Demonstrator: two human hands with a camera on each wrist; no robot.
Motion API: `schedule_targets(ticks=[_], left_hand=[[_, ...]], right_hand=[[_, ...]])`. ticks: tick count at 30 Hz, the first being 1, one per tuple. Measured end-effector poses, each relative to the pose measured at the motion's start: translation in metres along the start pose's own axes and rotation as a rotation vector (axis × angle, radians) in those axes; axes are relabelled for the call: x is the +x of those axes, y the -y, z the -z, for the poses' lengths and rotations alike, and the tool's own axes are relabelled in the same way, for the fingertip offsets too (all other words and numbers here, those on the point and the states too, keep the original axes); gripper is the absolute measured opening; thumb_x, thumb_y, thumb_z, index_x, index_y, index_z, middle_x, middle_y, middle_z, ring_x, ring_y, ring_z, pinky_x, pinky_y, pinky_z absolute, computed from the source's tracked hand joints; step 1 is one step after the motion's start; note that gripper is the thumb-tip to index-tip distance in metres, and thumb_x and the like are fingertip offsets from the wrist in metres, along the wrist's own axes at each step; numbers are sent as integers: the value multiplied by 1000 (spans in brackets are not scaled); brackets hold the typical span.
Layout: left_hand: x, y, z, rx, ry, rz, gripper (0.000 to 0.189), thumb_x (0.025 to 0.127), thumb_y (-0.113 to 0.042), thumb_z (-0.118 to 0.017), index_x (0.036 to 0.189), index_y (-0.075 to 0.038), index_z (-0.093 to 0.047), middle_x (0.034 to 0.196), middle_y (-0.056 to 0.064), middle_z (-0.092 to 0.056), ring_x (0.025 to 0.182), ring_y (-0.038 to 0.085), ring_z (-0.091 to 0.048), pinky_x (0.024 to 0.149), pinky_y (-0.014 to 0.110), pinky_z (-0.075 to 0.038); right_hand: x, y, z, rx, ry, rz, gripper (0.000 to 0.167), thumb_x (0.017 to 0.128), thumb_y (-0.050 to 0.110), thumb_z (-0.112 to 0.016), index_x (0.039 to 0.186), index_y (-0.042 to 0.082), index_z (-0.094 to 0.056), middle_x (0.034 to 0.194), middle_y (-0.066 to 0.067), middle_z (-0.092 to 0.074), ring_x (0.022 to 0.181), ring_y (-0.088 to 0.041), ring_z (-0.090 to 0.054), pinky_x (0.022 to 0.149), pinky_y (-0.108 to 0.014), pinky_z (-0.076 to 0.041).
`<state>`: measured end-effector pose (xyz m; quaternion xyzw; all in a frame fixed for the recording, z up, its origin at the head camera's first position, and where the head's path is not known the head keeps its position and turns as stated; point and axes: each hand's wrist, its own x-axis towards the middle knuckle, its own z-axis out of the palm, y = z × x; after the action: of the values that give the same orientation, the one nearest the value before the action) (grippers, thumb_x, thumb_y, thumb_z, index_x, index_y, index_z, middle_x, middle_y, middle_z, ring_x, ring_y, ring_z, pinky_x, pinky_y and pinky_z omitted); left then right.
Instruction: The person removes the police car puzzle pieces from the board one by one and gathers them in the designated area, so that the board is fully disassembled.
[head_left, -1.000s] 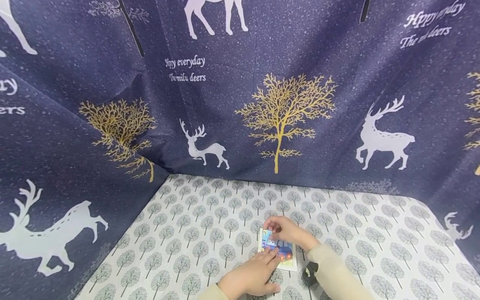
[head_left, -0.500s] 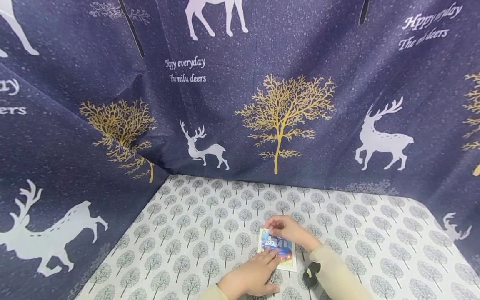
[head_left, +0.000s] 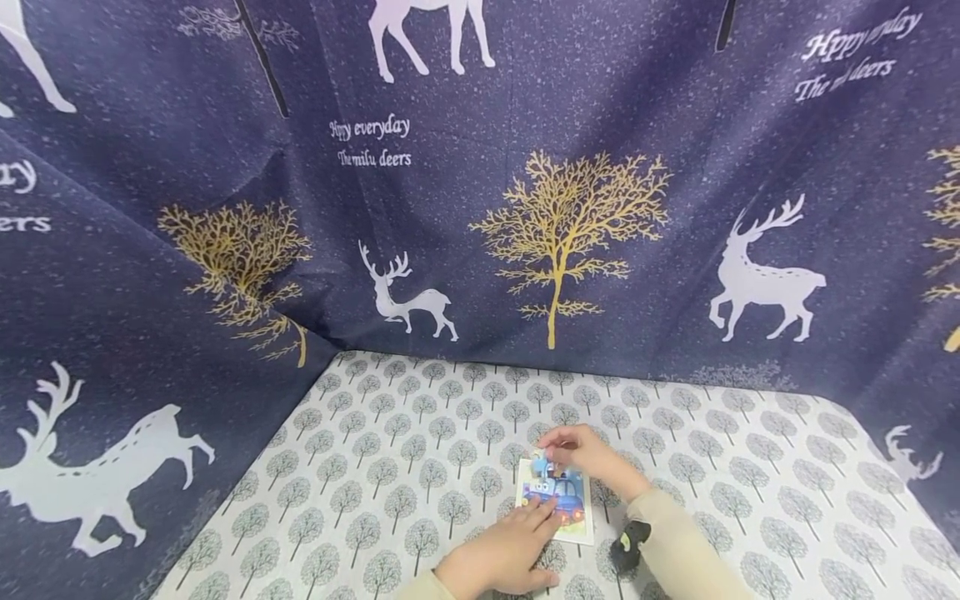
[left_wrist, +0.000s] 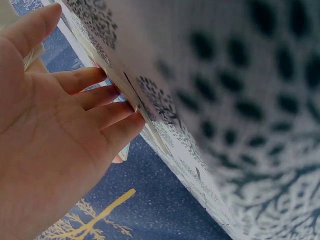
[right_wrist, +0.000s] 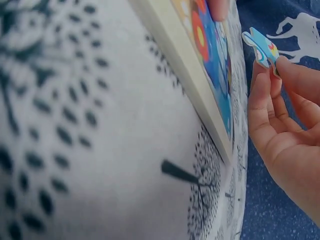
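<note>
A small jigsaw puzzle [head_left: 568, 492] with a blue cartoon car lies on the cloth in the head view. Fingertips of my left hand [head_left: 504, 546] rest on its lower left part, the fingers fairly straight, as the left wrist view of the left hand [left_wrist: 65, 125] also shows. Above the puzzle's far edge, my right hand [head_left: 588, 454] pinches a light-blue jigsaw piece [right_wrist: 262, 46] between thumb and fingers. In the right wrist view that piece is raised clear of the puzzle's pale frame [right_wrist: 192, 85]. The left hand hides part of the picture.
A white cloth [head_left: 420, 450] printed with grey trees covers the table. Behind it and at the left hangs a dark blue curtain [head_left: 480, 275] with deer and trees. A black wrist strap device [head_left: 630, 546] sits at my right sleeve.
My right hand has lifted the jigsaw piece off the puzzle's top left part and moved slightly right. The left hand stays in place on the puzzle.
</note>
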<state>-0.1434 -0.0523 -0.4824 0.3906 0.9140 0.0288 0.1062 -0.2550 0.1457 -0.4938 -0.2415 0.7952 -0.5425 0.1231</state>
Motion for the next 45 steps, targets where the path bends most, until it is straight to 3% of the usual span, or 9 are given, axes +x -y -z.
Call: schedule_targets(ticks=[8,15,22,37,45], left_hand=[[0,0,0,-24,-6,7,76,90,-53,-57,149,-11,-36,157,5,-26,143,23,-26,112,36,-32],[0,0,0,-31,1,5,75,90,-51,-59,149,-12,-35,157,5,-26,143,24,-26,113,36,-31],[0,1,0,-43,-6,0,75,90,-52,-58,149,-12,-35,157,5,-26,143,25,-26,113,36,-31],[-1,-2,3,-52,19,14,75,90,-50,-60,149,-12,-35,157,4,-26,143,24,-26,113,35,-31],[-1,-3,3,-21,10,10,74,90,-51,-58,149,-12,-35,157,5,-25,143,25,-26,113,34,-30]], right_hand=[[-10,2,15,29,-52,-44,24,91,9,-63,110,-5,-65,99,-16,-68,85,-23,-68,78,-33,-58],[-20,-3,31,-48,-100,-58,26,91,13,-64,109,-5,-65,97,-13,-67,85,-20,-67,76,-34,-58],[-33,-16,49,43,-127,-95,26,90,9,-64,108,-9,-64,111,-25,-64,84,-23,-69,74,-34,-59],[-52,-31,64,72,-98,-128,24,90,3,-62,108,-13,-62,102,-24,-66,78,-22,-67,72,-32,-59],[-53,-34,65,11,-101,-134,23,89,4,-64,106,-11,-63,95,-19,-68,77,-22,-68,71,-32,-58]])
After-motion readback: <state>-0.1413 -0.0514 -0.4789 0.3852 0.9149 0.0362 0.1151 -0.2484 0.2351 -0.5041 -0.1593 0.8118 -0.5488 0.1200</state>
